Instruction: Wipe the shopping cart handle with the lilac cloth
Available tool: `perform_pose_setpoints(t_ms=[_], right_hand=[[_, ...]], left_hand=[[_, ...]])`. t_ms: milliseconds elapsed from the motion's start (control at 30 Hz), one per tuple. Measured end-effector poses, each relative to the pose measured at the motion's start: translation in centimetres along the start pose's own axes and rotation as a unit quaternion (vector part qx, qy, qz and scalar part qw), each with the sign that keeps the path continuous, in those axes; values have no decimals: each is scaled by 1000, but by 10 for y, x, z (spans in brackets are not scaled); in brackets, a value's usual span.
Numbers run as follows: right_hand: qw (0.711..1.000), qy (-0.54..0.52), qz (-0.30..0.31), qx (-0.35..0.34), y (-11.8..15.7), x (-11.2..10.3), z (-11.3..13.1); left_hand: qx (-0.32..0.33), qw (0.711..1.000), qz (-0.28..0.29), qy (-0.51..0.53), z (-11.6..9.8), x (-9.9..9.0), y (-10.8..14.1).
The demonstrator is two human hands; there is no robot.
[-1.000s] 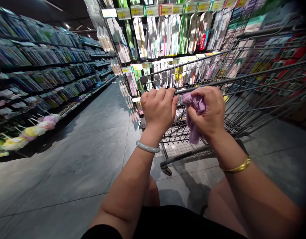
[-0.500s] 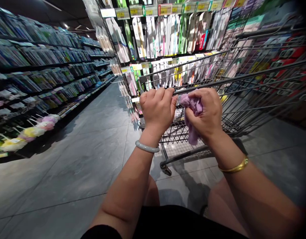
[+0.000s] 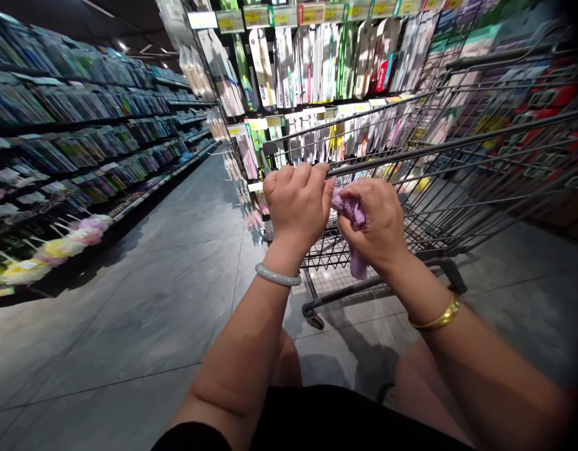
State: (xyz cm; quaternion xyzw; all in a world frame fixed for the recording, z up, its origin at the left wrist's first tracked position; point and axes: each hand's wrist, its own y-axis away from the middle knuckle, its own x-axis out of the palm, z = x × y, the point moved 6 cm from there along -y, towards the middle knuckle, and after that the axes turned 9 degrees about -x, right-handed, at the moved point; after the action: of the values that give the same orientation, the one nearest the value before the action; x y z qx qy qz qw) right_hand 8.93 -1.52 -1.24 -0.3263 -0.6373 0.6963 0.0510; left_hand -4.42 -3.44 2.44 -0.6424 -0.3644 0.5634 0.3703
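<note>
My left hand (image 3: 298, 203) is closed around the top rail of a dark wire shopping cart (image 3: 411, 153), near the rail's left end. Just to its right, my right hand (image 3: 379, 222) clutches a bunched purple cloth (image 3: 352, 210), whose loose end hangs down below the fingers. The cloth lies a little under the rail, beside my left thumb; whether it touches the rail I cannot tell. A grey bangle (image 3: 277, 275) circles my left wrist, and a gold bangle (image 3: 437, 315) my right.
Behind the cart stands a display rack (image 3: 312, 69) of packaged toothbrushes. Long shelves (image 3: 82, 125) of packaged goods line the left side, with bath puffs (image 3: 58, 250) low down. Between them runs a grey tiled floor (image 3: 176, 250). One cart caster (image 3: 313, 318) shows near my knees.
My right hand has moved left and slightly down with the purple cloth, away from the rail and closer to my left hand. My left hand keeps its grip on the cart rail.
</note>
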Motion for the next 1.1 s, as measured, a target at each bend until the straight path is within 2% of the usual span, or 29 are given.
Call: perform_pose_setpoints(t_ms=[200,367,467,567,667,733,833,967,1033,1100], right_hand=[[993,46,97,-49,25,31,23],[987,55,131,-80,34,39,25],[993,20,99,-65,24,29,19],[999,-14,7,-35,6,5,8],[996,9,-94,-5,-7,-21,-8],[991,21,-130,23,-8,-28,-17],[993,18,-111,33,-4,-20,-18],[999,8,-35,-35,-4,-5,-3],[998,15,-39,-38,-7,-10,-6],[997,25,-76,4,-9,-23,-17]], left_hand=[[-2,1000,6,4,2,2,0],[-8,1000,20,14,2,4,-1],[-4,1000,17,9,0,2,-1],[-2,1000,14,4,-1,1,-1],[0,1000,17,1,-2,-1,-1],[1,1000,19,-2,-2,-1,-1],[1,1000,16,-2,-1,-1,-1],[5,1000,2,-2,-1,-1,-1],[5,1000,0,-2,0,-1,-1],[3,1000,2,-1,0,-1,-1]])
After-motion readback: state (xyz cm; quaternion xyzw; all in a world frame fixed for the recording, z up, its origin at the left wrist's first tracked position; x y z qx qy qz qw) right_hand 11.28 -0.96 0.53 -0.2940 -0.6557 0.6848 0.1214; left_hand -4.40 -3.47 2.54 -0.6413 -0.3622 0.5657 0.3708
